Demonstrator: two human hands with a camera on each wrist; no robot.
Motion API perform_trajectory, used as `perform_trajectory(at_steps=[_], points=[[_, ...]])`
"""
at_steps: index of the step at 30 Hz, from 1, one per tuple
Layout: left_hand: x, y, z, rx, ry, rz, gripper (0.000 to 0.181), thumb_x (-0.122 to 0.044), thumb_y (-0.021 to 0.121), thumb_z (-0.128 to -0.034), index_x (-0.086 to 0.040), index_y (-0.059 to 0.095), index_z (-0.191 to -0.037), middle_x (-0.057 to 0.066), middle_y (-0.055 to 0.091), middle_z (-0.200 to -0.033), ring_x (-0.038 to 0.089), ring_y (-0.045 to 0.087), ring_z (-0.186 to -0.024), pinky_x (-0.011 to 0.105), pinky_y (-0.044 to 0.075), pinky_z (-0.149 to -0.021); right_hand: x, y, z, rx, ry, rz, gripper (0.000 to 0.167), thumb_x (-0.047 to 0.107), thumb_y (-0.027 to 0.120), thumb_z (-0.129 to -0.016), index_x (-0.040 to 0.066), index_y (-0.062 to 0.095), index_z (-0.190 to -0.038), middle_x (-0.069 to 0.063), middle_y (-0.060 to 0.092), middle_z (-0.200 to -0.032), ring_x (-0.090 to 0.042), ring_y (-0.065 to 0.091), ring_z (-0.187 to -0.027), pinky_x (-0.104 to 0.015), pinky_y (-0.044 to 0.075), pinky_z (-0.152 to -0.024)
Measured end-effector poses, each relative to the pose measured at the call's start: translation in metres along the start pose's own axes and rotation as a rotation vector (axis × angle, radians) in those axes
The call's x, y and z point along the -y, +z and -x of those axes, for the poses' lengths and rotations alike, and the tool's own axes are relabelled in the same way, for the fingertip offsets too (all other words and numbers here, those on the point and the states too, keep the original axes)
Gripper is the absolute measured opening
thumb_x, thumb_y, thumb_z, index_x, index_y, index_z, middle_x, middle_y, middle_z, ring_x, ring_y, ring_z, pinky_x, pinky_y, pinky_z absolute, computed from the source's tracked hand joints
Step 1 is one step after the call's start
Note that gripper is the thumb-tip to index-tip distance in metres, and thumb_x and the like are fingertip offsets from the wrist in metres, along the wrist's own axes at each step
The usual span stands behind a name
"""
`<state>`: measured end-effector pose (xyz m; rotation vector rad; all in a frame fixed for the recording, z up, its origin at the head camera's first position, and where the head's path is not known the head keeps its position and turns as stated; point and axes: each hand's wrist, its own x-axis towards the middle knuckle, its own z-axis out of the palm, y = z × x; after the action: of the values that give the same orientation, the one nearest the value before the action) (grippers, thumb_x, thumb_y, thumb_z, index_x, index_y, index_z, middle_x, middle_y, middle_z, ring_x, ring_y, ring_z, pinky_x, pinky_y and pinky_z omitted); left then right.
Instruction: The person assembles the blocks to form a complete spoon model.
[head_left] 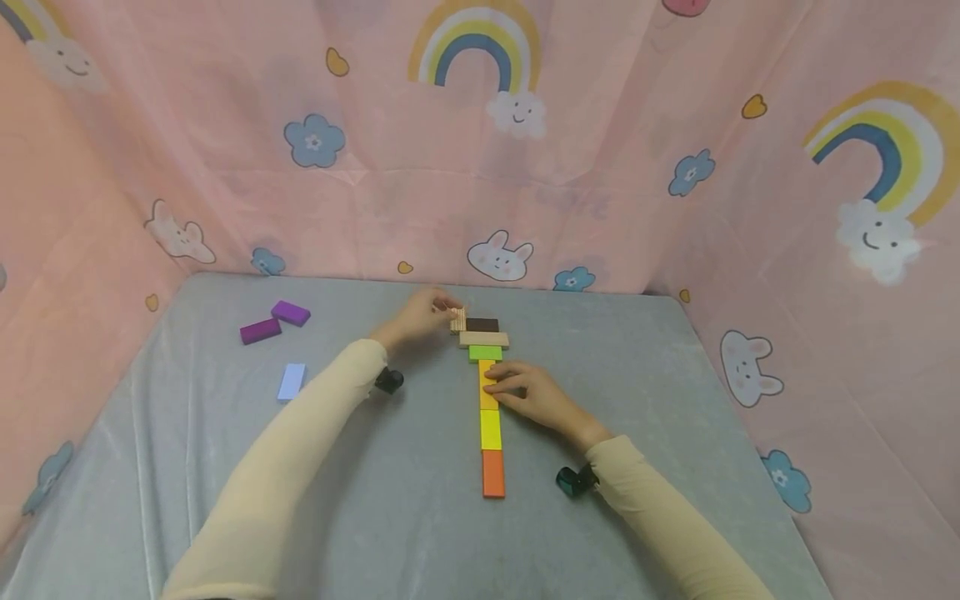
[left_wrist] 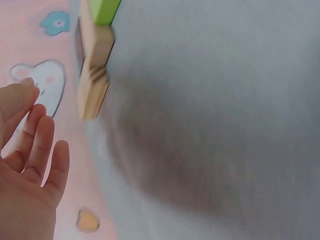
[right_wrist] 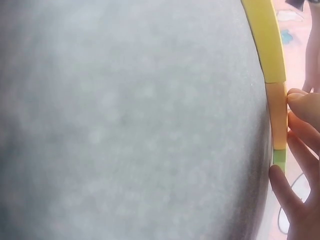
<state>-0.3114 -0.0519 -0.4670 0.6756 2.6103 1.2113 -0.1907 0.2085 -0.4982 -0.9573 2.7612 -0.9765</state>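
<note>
Flat rectangular blocks form a line on the table. My left hand (head_left: 422, 317) is beside a striped wooden block (head_left: 458, 320) at the far end; in the left wrist view its loosely bent fingers (left_wrist: 41, 145) stand apart from that block and hold nothing. A dark brown block (head_left: 482, 325) adjoins the striped one. Nearer lie a pale wooden block (head_left: 484, 339) and a green block (head_left: 486, 353), both crosswise. My right hand (head_left: 536, 398) rests its fingertips on an orange-yellow block (head_left: 487, 402). Below it come a yellow block (head_left: 491, 430) and an orange block (head_left: 493, 475), end to end.
Two purple blocks (head_left: 291, 313) and a light blue block (head_left: 292, 382) lie apart on the left. Grey cloth covers the table (head_left: 420, 525). A pink printed curtain (head_left: 600, 208) rises behind and along both sides.
</note>
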Motion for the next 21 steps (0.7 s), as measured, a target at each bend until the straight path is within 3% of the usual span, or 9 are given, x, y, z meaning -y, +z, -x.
perform_trajectory(at_steps=[5,10,16,21], points=[[0.004,-0.034,0.02,-0.024,0.008,-0.036,0.028,-0.019,0.058,-0.0996,-0.006,0.068,-0.122,0.014,0.066,-0.124,0.03,0.06,-0.115,0.047,0.051,-0.098,-0.002,-0.001,0.0,-0.004,-0.001,-0.005,0.021,0.015,0.07,-0.092,0.017,0.077,-0.112,-0.002,0.067,-0.129,-0.027,0.057,-0.129,-0.05,0.044,-0.111],[0.017,-0.067,0.045,-0.112,0.02,-0.028,0.027,-0.016,0.061,-0.0979,-0.003,0.067,-0.121,0.017,0.067,-0.123,0.032,0.062,-0.113,0.048,0.051,-0.1,-0.001,-0.002,0.0,-0.003,-0.004,0.003,0.022,0.015,0.07,-0.092,0.016,0.076,-0.112,-0.002,0.067,-0.129,-0.027,0.058,-0.128,-0.05,0.045,-0.111],[0.041,-0.1,0.084,-0.211,-0.048,0.009,0.032,-0.018,0.062,-0.0977,-0.003,0.063,-0.127,0.019,0.062,-0.13,0.034,0.058,-0.118,0.051,0.047,-0.105,0.0,-0.001,0.0,0.008,-0.001,0.015,0.022,0.018,0.07,-0.092,0.017,0.076,-0.113,0.0,0.067,-0.129,-0.025,0.058,-0.128,-0.048,0.046,-0.111],[0.064,-0.119,0.115,-0.301,-0.082,-0.028,0.036,-0.024,0.063,-0.0977,-0.004,0.062,-0.128,0.02,0.061,-0.132,0.035,0.056,-0.119,0.052,0.046,-0.103,-0.001,-0.001,0.0,0.012,0.008,0.009,0.022,0.017,0.07,-0.092,0.018,0.076,-0.113,0.0,0.066,-0.13,-0.024,0.057,-0.129,-0.048,0.045,-0.111]])
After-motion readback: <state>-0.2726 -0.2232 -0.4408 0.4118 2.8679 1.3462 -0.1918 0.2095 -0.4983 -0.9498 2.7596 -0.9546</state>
